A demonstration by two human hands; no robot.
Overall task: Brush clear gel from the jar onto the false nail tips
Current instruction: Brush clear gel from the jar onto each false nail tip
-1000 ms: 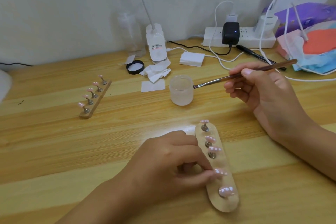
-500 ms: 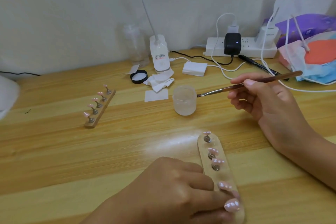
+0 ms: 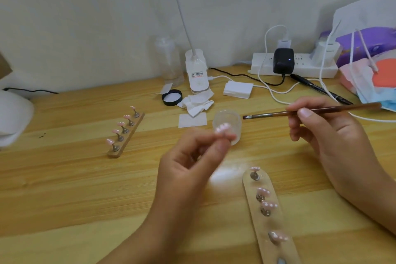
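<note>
Pink nail tip [image 3: 222, 129] sits pinched in the fingertips of the left hand [image 3: 192, 163] at centre frame, overlapping the frosted jar [image 3: 232, 119] behind. At centre right the right hand [image 3: 325, 135] grips the brush [image 3: 278, 114], bristles just right of the jar.

Left hand [image 3: 188, 163] pinches nail tip [image 3: 222, 129] in front of jar [image 3: 230, 118]; right hand [image 3: 327, 135] holds brush [image 3: 278, 114] beside jar.
</note>
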